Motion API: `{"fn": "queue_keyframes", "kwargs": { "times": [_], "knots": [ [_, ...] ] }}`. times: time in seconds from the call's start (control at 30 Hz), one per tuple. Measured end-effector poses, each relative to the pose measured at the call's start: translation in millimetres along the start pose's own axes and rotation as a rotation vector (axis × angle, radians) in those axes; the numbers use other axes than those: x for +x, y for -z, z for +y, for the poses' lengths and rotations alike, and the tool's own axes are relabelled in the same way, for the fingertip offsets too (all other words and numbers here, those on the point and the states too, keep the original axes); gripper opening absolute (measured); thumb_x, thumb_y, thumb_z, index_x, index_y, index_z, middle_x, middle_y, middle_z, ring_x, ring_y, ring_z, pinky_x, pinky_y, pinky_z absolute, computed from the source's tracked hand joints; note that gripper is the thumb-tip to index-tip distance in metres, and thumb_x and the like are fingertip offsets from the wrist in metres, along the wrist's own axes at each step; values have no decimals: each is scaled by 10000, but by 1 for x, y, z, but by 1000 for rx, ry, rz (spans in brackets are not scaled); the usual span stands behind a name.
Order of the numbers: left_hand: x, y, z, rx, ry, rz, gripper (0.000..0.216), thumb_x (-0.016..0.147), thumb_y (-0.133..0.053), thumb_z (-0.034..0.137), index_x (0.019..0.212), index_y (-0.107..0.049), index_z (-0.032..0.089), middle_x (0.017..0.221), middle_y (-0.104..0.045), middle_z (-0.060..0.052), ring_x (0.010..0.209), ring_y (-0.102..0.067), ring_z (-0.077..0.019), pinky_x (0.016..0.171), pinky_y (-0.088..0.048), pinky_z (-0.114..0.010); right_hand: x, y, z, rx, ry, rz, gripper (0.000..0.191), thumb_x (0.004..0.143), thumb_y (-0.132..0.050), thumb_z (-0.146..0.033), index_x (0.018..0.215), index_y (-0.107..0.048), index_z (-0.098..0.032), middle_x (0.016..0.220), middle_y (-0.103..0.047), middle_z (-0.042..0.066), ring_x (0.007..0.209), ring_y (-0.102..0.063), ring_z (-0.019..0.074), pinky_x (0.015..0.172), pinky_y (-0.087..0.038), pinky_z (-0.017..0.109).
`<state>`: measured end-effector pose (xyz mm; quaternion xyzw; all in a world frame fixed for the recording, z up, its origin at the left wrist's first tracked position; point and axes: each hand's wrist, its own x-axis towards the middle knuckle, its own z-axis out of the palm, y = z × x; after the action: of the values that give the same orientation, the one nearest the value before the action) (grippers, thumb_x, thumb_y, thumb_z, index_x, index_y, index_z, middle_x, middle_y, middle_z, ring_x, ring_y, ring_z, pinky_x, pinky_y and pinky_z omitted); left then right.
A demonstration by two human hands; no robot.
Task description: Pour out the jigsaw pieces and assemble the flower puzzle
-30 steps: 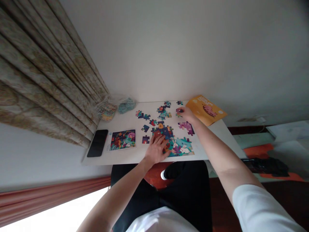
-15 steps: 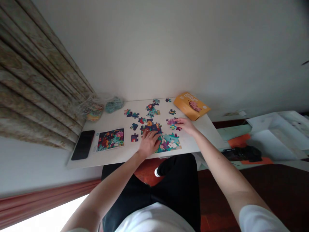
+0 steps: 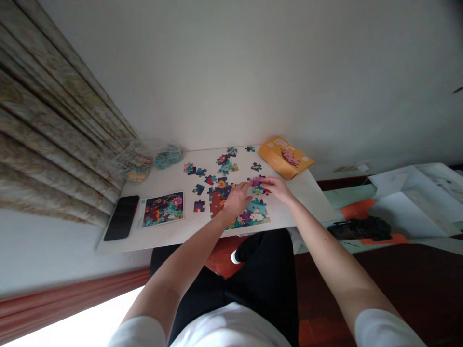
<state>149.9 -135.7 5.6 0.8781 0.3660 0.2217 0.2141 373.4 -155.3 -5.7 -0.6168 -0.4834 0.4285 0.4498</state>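
Note:
A partly joined jigsaw puzzle (image 3: 219, 201) lies near the table's front edge, with white rabbits on its lower right part. Over its upper middle is my left hand (image 3: 237, 199), fingers stretched out and thumb apart, the fingertips close to a small joined cluster of purple-flower puzzle pieces (image 3: 257, 181). My right hand (image 3: 278, 189) pinches that cluster at its right side. Loose puzzle pieces (image 3: 198, 206) lie left of the puzzle, and several more (image 3: 227, 166) are behind it. What lies under my left palm is hidden.
A printed picture card (image 3: 163, 209) and a black phone (image 3: 122, 218) lie at the left on the white table (image 3: 173, 237). Clear bags of pieces (image 3: 168, 156) stand at the back left. A yellow box (image 3: 286, 157) sits at the back right. White trays (image 3: 415, 207) are farther right.
My left hand has moved right and slightly away from me, from the puzzle's dark part to beside the purple-flower cluster. My right hand stays at that cluster.

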Motion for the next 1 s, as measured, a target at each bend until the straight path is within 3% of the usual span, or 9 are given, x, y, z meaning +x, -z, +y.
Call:
{"fn": "queue_keyframes", "kwargs": {
  "times": [0.2, 0.33, 0.47, 0.6, 0.77, 1.0],
  "knots": [
    [21, -16, -10, -69, -77, 2, 526, 899, -659, 125, 1407, -562, 221, 1446, -592, -123, 1369, -569, -264, 1187, -472, -448, -3, -1, -6, 63, -34, -14, 519, 670, -822, -547, 1038, -800, -182, 830, -769, 43, 650, -635, 162, 647, -533, 313],
    [21, -14, -12, -92, -117, -22, 529, 885, -716, 162, 1388, -577, 244, 1443, -594, -109, 1365, -573, -270, 1183, -481, -486, -5, 1, -8, 90, -39, -80, 514, 640, -851, -548, 973, -796, -160, 750, -738, 33, 621, -610, 152, 617, -512, 300],
    [15, -12, -8, -127, -131, -1, 611, 888, -706, 153, 1465, -511, 215, 1485, -568, -124, 1412, -533, -260, 1218, -446, -449, -7, 0, -9, 158, -69, -41, 486, 611, -881, -514, 939, -779, -170, 791, -754, 39, 618, -631, 149, 629, -543, 303],
    [10, -18, 3, -225, 1, 79, 659, 909, -691, 178, 1519, -442, 183, 1439, -604, -145, 1345, -593, -265, 1156, -504, -447, -8, -5, -10, 206, -122, 22, 456, 609, -888, -493, 912, -724, -195, 828, -761, 51, 662, -682, 181, 688, -596, 347],
    [11, -19, 9, -334, 194, 97, 584, 927, -672, 163, 1479, -497, 238, 1299, -713, -90, 1106, -714, -219, 999, -601, -403, -11, -11, -12, 226, -122, 53, 417, 595, -886, -480, 840, -681, -211, 819, -751, 45, 713, -709, 200, 736, -614, 362],
    [-7, 3, -2, -9, 63, 13, 426, 912, -545, 64, 1292, -673, 209, 1266, -720, -87, 1193, -671, -247, 1085, -532, -418, -4, 0, -6, 66, -61, 34, 423, 644, -844, -519, 895, -752, -192, 723, -731, 35, 592, -632, 173, 604, -552, 328]
  ]
}}
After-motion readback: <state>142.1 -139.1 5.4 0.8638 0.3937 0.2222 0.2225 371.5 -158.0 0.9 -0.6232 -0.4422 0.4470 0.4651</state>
